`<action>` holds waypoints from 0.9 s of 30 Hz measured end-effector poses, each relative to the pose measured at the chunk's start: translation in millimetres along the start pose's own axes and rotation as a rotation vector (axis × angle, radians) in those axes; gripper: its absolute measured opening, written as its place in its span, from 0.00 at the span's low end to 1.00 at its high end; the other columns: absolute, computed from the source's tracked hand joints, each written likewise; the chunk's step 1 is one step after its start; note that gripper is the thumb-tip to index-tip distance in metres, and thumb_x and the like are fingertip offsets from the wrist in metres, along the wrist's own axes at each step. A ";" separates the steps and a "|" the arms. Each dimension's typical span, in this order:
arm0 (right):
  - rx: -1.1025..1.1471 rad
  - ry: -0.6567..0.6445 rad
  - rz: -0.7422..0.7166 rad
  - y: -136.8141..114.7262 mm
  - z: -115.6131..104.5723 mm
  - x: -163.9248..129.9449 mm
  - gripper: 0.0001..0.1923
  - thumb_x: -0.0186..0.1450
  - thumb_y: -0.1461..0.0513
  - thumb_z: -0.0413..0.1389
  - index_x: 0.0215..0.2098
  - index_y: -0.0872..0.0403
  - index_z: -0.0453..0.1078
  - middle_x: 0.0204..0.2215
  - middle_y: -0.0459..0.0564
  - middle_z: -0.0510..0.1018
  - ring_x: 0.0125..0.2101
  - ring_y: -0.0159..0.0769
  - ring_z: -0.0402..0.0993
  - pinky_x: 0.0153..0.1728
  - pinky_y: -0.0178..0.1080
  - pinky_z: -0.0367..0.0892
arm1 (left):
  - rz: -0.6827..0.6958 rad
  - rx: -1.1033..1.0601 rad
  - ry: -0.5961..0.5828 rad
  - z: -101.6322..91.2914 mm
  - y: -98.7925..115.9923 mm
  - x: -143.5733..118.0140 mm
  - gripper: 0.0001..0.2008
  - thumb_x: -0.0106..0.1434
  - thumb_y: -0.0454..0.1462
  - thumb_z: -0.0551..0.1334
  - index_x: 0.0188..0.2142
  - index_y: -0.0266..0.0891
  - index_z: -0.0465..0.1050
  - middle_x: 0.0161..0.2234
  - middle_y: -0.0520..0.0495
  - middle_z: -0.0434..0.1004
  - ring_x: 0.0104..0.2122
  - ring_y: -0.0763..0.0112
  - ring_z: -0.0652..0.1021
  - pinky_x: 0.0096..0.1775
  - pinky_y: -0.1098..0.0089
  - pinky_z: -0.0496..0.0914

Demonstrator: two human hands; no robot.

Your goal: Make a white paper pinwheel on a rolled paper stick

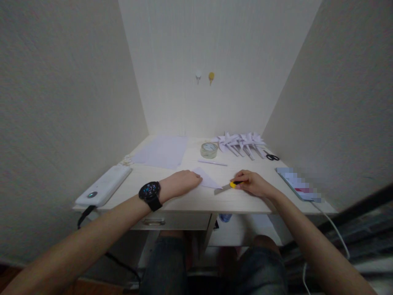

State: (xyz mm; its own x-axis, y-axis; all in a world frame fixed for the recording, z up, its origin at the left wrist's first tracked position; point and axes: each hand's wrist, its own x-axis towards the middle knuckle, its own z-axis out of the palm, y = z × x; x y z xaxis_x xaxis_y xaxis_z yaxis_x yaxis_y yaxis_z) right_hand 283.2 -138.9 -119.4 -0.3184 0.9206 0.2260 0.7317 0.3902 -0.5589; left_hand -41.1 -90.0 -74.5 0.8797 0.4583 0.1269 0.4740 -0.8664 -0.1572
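Yellow utility knife (227, 186) lies on desk (190, 198) beside small paper piece (206, 178), right hand (252, 182) pinching its handle; left hand (181, 182) flat, fingers together, pressing the paper.

No text, label or brand can be read, watch face (149, 190) too small and blurred, phone screen (299, 185) pixelated

Right hand (253, 183) on utility knife (226, 187)
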 end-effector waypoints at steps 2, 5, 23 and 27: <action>0.014 -0.001 0.003 0.8 0.4 -0.2 0.13 0.61 0.57 0.62 0.43 0.49 0.81 0.40 0.53 0.78 0.41 0.41 0.75 0.46 0.45 0.70 | 0.033 0.053 -0.050 -2.8 5.2 -2.1 0.12 0.67 0.26 0.52 0.42 0.33 0.74 0.38 0.37 0.81 0.37 0.62 0.81 0.39 0.66 0.71; 0.030 0.002 0.002 2.3 -0.6 -0.5 0.14 0.60 0.56 0.62 0.43 0.49 0.81 0.40 0.54 0.78 0.40 0.41 0.75 0.46 0.45 0.70 | 0.008 0.099 -0.044 -6.7 9.8 -5.2 0.12 0.67 0.25 0.51 0.41 0.32 0.74 0.36 0.35 0.80 0.36 0.59 0.82 0.39 0.63 0.72; -0.311 0.218 0.138 -6.3 -2.6 -13.1 0.13 0.62 0.56 0.59 0.41 0.51 0.80 0.38 0.52 0.79 0.35 0.40 0.76 0.37 0.40 0.68 | -0.844 -1.831 0.552 -6.5 -7.1 -1.1 0.09 0.53 0.24 0.67 0.32 0.34 0.72 0.32 0.45 0.79 0.29 0.75 0.77 0.37 0.72 0.75; -0.340 0.338 0.158 -32.8 5.0 -16.4 0.14 0.63 0.56 0.58 0.42 0.52 0.80 0.37 0.52 0.79 0.35 0.39 0.75 0.36 0.39 0.67 | -0.921 -1.877 0.597 6.2 -3.2 -5.6 0.08 0.55 0.25 0.66 0.32 0.35 0.70 0.31 0.47 0.78 0.30 0.76 0.77 0.39 0.72 0.76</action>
State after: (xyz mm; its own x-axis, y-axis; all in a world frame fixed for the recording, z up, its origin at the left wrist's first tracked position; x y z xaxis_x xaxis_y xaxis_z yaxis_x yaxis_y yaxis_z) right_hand 261.3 -166.8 -108.7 -0.0157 0.8994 0.4368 0.9279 0.1759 -0.3286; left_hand -47.3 -88.6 -80.8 0.2000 0.9682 -0.1503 -0.2673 0.2015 0.9423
